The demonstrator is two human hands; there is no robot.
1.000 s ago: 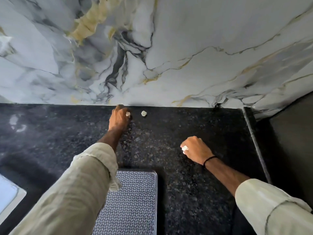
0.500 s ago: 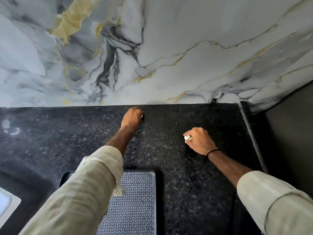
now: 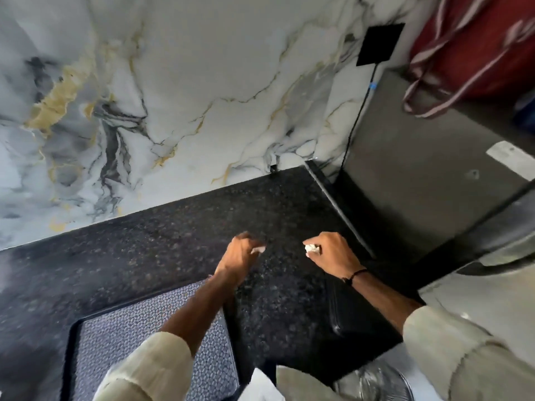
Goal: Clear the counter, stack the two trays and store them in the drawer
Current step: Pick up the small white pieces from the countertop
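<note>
Tray [image 3: 121,340]: on table [image 3: 144,256], near edge. Left hand [image 3: 240,256], right hand [image 3: 333,254]: fingers each pinching a white scrap [image 3: 312,248].

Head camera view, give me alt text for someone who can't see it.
Two hands over a black speckled counter, the left hand and the right hand each pinching a small white scrap. A patterned tray lies near the front edge, below the marble wall.

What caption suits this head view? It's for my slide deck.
Both hands, left hand and right hand, hold small white scraps above the black counter, beside a patterned tray.
</note>
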